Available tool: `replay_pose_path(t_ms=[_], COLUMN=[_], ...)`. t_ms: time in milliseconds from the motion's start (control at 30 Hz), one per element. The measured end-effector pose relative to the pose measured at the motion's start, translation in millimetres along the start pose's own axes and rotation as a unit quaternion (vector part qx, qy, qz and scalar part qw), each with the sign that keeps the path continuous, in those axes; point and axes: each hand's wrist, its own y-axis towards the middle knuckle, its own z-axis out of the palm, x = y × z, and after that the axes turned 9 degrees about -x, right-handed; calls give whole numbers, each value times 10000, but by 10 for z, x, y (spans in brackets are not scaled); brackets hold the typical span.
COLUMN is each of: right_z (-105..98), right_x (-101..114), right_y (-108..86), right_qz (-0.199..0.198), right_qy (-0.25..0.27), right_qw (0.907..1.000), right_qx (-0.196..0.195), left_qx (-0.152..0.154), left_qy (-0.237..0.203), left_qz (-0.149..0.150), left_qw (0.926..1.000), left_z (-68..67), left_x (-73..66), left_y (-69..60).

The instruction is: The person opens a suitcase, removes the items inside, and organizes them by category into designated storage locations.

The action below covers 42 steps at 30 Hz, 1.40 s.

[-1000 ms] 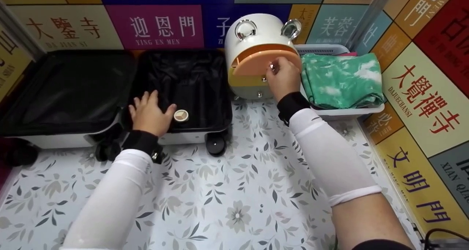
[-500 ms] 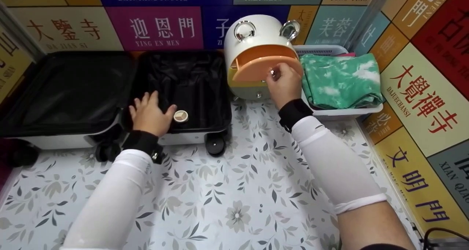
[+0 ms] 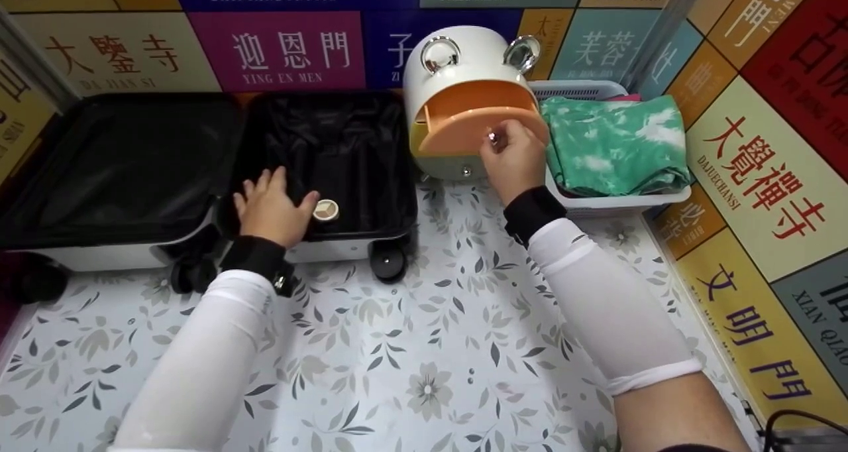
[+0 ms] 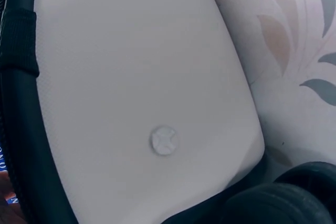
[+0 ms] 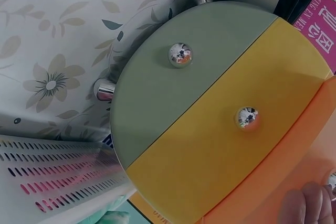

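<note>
My right hand (image 3: 517, 160) pinches the silver knob (image 3: 492, 136) of the orange top drawer (image 3: 457, 130), which stands pulled out from the white rounded cabinet (image 3: 472, 48). In the right wrist view my fingertips (image 5: 307, 203) are at that knob, and the yellow drawer (image 5: 226, 129) and green drawer (image 5: 194, 61) below are closed. My left hand (image 3: 273, 210), fingers spread, is over the near left part of the black suitcase half (image 3: 344, 147); contact is unclear. Right of it lies a small round palette (image 3: 326, 210) with a pale rim, inside the suitcase.
The other suitcase half (image 3: 126, 167) lies on the left. Right of the cabinet, a white basket (image 3: 629, 202) holds folded green-and-white cloth (image 3: 616, 147). Suitcase wheels (image 3: 387, 261) stick out at the front over the floral surface (image 3: 371, 359). Printed panels stand behind and at right.
The orange drawer has come further out toward me, with my right hand moving along on its knob. My left hand has stayed in place.
</note>
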Motion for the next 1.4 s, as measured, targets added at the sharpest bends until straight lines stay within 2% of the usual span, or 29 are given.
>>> replay_pose_path(t_ms=[200, 533, 633, 800, 867, 1000, 1167, 1400], right_z=[-5, -26, -30, 5, 30, 82, 147, 230], right_x=[-17, -54, -84, -176, -211, -235, -184, -70], right_y=[-42, -92, -132, -281, -354, -480, -590, -672], right_qz=[-26, 48, 186, 665, 822, 892, 808, 559], right_qy=[100, 276, 373, 504, 484, 386, 432, 625], right_qw=[9999, 9996, 9991, 9965, 9953, 9937, 9905, 9880], right_qx=[36, 68, 76, 83, 189, 564, 1024, 1298], left_qx=[45, 291, 328, 382, 429, 575, 950, 1376], left_qy=[8, 121, 166, 211, 247, 335, 532, 708], left_qz=[18, 1, 11, 41, 61, 90, 159, 310], left_qw=[10000, 9995, 9993, 9990, 9988, 9977, 9939, 9875], left_z=[9, 30, 36, 32, 32, 38, 57, 83], left_x=[-12, -49, -53, -67, -75, -99, -142, -248], left_y=[4, 13, 20, 35, 47, 73, 91, 147])
